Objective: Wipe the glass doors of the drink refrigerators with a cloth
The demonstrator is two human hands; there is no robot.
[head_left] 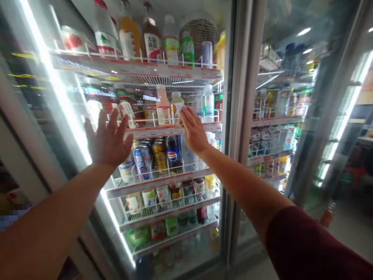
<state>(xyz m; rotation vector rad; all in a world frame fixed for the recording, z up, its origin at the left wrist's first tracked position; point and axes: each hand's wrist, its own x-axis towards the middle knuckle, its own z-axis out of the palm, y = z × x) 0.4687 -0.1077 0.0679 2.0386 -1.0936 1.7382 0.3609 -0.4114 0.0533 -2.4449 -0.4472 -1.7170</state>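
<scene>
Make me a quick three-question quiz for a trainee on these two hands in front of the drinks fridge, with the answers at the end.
1. Which drink stands just right of the gold can?
a) a red carton
b) a dark bottle with a blue label
c) a jar with a wooden lid

2. True or false: the left hand has its fingers spread.

3. Fill the gap: in this view, the right hand overlaps the edge of a pale bottle; the bottle just to its left looks ____.

Key:
1. b
2. True
3. Pink
</scene>
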